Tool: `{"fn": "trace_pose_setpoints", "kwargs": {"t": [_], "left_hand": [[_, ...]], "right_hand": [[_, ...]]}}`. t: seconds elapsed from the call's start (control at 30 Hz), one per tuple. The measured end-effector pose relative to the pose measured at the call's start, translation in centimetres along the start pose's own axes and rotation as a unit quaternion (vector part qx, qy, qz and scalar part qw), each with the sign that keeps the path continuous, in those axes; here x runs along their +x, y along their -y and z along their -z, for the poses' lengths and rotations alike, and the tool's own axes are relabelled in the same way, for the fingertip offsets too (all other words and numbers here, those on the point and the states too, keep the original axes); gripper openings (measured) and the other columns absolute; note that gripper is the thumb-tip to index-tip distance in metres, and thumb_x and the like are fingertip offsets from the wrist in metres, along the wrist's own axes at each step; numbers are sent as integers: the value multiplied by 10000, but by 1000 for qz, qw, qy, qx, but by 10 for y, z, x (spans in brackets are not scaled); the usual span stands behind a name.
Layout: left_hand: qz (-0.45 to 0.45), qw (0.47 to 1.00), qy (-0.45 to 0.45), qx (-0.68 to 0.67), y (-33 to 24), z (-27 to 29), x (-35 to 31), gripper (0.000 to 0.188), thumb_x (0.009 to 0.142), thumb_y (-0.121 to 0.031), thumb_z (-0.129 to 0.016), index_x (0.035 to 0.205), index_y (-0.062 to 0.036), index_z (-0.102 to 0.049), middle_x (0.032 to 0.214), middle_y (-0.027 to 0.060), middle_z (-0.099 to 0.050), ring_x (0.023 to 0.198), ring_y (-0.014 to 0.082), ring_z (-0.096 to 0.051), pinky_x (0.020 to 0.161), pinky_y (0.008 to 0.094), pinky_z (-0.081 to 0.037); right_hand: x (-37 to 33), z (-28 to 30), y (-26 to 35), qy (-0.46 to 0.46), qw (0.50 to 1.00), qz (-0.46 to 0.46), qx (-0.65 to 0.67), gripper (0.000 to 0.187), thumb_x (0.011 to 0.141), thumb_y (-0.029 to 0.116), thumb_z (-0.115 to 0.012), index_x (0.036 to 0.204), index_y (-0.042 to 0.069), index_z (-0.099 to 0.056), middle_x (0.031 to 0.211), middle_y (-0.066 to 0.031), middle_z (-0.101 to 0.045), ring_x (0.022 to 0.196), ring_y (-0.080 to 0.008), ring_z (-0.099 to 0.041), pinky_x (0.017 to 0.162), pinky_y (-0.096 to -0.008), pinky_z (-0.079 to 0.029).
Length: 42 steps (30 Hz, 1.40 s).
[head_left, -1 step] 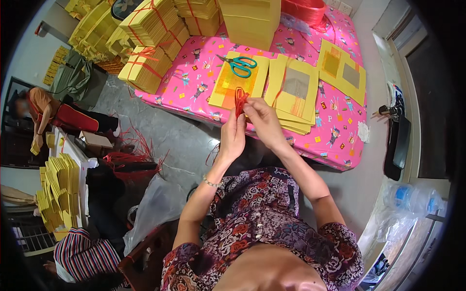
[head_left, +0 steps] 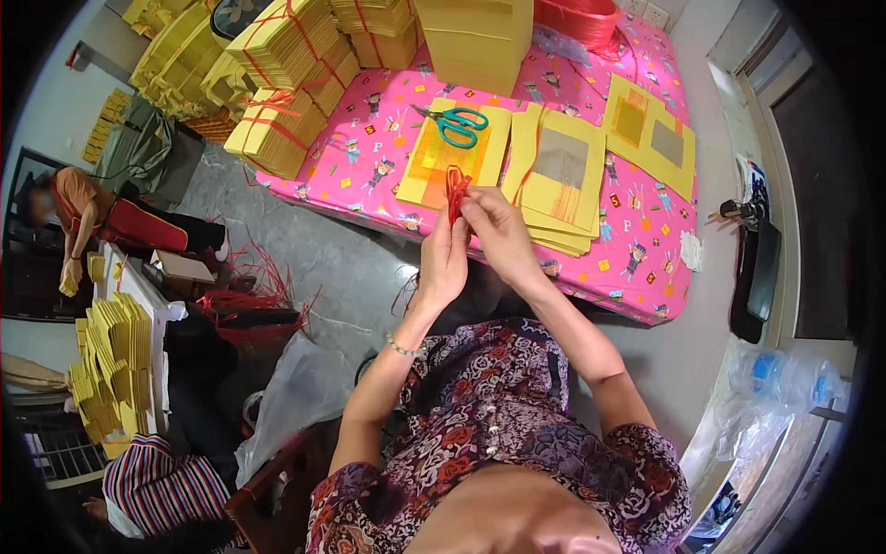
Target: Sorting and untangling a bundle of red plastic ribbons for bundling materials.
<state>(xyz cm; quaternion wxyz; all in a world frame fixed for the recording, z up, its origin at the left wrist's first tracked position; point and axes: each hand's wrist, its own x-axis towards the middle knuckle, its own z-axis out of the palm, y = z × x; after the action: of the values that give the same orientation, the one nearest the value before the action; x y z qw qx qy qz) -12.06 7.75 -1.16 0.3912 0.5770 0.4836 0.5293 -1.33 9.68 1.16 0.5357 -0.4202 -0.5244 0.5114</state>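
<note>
A small bundle of looped red ribbon (head_left: 456, 187) is gripped in my left hand (head_left: 445, 254), its loops standing up above the fingers. My right hand (head_left: 498, 231) pinches the bundle from the right, thumb and fingertips together at the loops. A thin red strand rises from there across the yellow paper sheets (head_left: 569, 205), which bear a grey rectangle. Just beyond my hands, teal-handled scissors (head_left: 459, 128) lie on a yellow sheet with an orange-gold patch (head_left: 434, 168). Both hands are over the near edge of the pink patterned tablecloth (head_left: 369, 197).
Yellow paper stacks tied with red ribbon (head_left: 277, 129) stand at the table's back left, and a red ribbon roll (head_left: 581, 20) at the back. More patterned sheets (head_left: 678, 152) lie right. Leftward, two people work by a white table (head_left: 157, 323) bearing yellow bundles; red strands (head_left: 258, 295) trail nearby.
My right hand has shifted very slightly, still pinching the ribbon bundle. The loose red strand over the sheets has changed its curve. The person at the far left has moved their hands a little.
</note>
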Motion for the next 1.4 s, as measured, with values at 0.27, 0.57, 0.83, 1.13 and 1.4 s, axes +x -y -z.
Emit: {"fn": "trace_pose_setpoints", "kwargs": {"t": [0.27,0.57,0.83,1.13,1.4], "left_hand": [[-92,981,-65,161,-12,3,0,226,950,-82,-401,1125,29,-490,937,207,-549,849,395,-555,726,404,-440],[-43,931,-49,-359,-75,39,3,261,1013,-289,-400,828,-104,-407,638,-34,-289,505,57,-239,461,229,-215],[-38,894,-49,-444,-107,84,-11,224,1015,-250,-406,849,-101,-382,655,-38,-286,487,46,-214,437,216,-197],[-127,860,-60,-491,-153,101,-28,286,1022,-255,-381,784,-107,-323,638,-30,-269,465,49,-172,415,222,-180],[-180,914,-196,-307,-118,195,-33,232,1003,-182,-427,799,-78,-392,639,-23,-298,462,48,-205,407,215,-188]], "right_hand": [[-7,-15,-11,40,998,-15,47,303,989,196,-448,1169,-20,-561,1115,-127,-566,1074,-181,-536,911,-281,-402],[-36,-41,-18,136,952,237,-138,210,906,188,-526,959,-15,-514,865,-199,-510,801,-396,-503,721,-439,-403],[-48,-48,-11,220,914,290,-181,176,886,93,-537,1011,-24,-494,886,-176,-541,837,-369,-555,750,-434,-447],[-98,-50,16,468,877,-22,101,279,1023,278,-330,1049,33,-461,670,-62,-524,570,-152,-594,523,-308,-472],[-64,0,-42,504,854,-2,-130,321,992,366,-387,975,66,-501,808,-163,-600,769,-356,-606,677,-433,-462]]}}
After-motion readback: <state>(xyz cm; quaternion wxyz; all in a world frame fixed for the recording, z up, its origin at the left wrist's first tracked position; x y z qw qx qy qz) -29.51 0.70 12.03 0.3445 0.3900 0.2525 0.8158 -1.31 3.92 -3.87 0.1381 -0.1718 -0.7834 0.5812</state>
